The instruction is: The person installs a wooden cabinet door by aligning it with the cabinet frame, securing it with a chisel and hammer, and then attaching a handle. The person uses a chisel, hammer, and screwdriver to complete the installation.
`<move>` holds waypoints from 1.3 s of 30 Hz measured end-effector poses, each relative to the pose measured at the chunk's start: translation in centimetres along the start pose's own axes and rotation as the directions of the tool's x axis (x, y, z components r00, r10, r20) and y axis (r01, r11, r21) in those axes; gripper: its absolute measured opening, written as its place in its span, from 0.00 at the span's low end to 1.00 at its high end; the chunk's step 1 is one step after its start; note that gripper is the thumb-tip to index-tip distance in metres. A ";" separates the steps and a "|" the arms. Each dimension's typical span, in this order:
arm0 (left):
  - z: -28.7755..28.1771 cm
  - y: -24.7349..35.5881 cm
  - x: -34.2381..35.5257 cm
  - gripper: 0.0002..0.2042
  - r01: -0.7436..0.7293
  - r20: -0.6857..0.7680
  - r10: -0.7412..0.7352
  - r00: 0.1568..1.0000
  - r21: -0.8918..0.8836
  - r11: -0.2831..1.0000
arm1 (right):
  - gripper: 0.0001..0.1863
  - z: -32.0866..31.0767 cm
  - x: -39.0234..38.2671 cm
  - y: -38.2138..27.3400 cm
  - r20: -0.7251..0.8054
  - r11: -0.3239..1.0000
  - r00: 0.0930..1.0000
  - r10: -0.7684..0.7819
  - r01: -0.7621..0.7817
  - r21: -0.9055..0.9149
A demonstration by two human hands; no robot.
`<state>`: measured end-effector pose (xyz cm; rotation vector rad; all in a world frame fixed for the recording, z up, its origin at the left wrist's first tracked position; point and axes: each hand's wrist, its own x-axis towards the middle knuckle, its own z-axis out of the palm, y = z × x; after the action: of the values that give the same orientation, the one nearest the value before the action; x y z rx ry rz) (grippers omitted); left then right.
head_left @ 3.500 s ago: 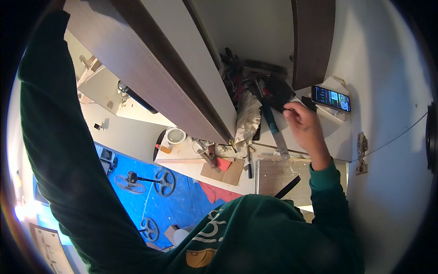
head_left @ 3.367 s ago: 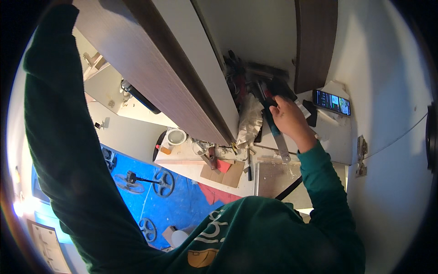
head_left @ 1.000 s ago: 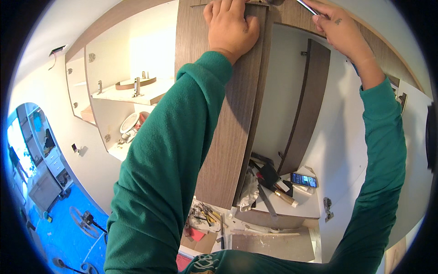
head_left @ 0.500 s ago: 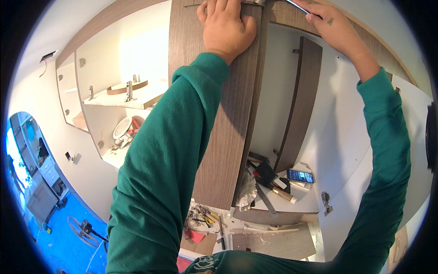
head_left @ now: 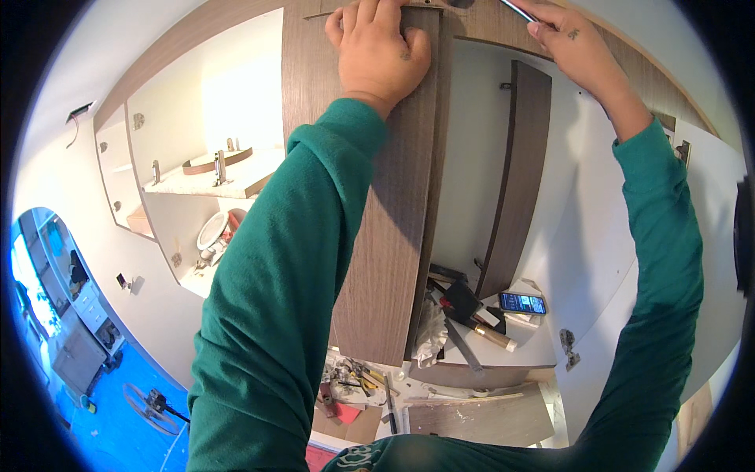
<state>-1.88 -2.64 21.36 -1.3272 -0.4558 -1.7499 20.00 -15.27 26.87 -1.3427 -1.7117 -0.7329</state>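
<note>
Near the top edge, my left hand [head_left: 379, 57] rests with fingers spread and slightly bent against an upright brown wood-grain panel [head_left: 384, 263], near a thin strip along its top. At upper right, my right hand [head_left: 583, 61] grips a slim shiny metal tool [head_left: 515, 11], angled toward a wooden beam [head_left: 487, 31]; the top edge crops its far end and the contact there is unclear. Right of the panel, the open cabinet [head_left: 464, 189] has a narrow dark board [head_left: 511, 181] upright inside. Below lie assorted tools [head_left: 464, 303] and a phone [head_left: 522, 304] with its screen lit.
At left are open white cupboards with a shelf [head_left: 208, 181], a doorway to another room, and blue floor covering [head_left: 118, 425]. A white door [head_left: 700, 259] with hinges stands at right. A lower counter holds scattered tools [head_left: 358, 377] and a board [head_left: 480, 417].
From looking down at the tools, the view has risen. Both arms now reach up, the right hand holding a metal tool. Over the last second both hands shifted slightly left in view.
</note>
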 end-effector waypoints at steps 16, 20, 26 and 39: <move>-0.1 0.1 0.0 0.20 0.002 0.040 -0.002 0.999 0.007 1.000 | 0.22 2.1 -0.3 2.4 -0.115 0.965 0.959 -0.257 0.261 0.015; -0.2 0.3 0.1 0.20 0.015 0.058 -0.015 0.998 0.004 1.000 | 0.16 0.8 -1.3 0.8 -0.141 0.985 0.981 -0.130 0.144 0.092; -0.1 0.5 0.0 0.20 0.015 0.059 -0.017 0.998 0.035 0.999 | 0.12 1.4 -0.1 2.5 -0.134 0.956 0.958 -0.254 0.269 0.118; 0.1 -0.7 -0.2 0.28 -0.103 0.230 0.081 0.970 0.083 0.991 | 0.23 3.3 -0.1 4.6 -0.238 0.926 0.907 -0.346 0.372 0.071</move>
<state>-2.39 -2.12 21.39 -1.4630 -0.5865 -1.4899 23.67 -11.37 24.99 -0.8363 -1.8075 -0.9377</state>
